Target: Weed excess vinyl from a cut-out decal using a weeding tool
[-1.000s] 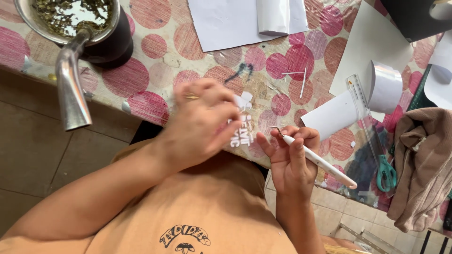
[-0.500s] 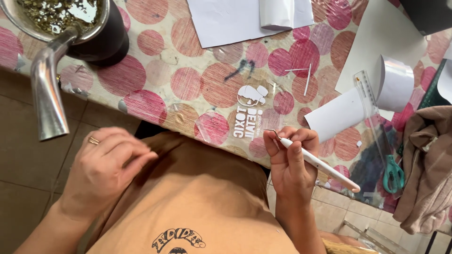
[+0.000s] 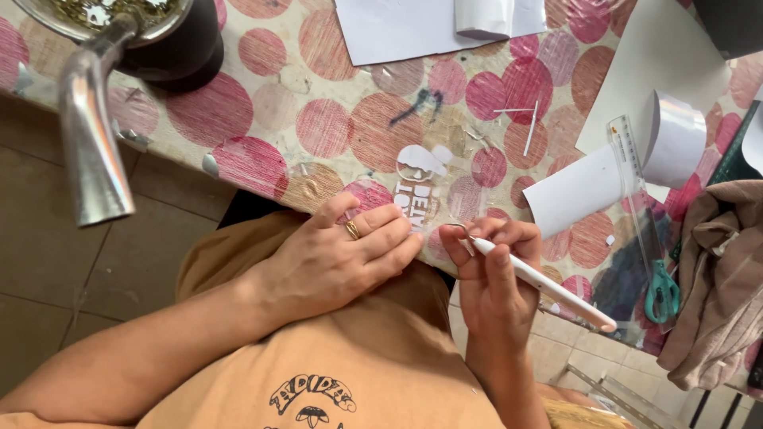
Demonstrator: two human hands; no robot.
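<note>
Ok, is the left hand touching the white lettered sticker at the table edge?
Touching. In the head view the left hand lies at the table edge with its fingertips overlapping the white lettered sticker's lower edge; no gap shows.

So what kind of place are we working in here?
Probably a home craft table rather than a workshop: a dotted pink tablecloth, loose white paper sheets, a clear ruler and teal scissors, with a white cut-out decal being worked at the edge.
</note>
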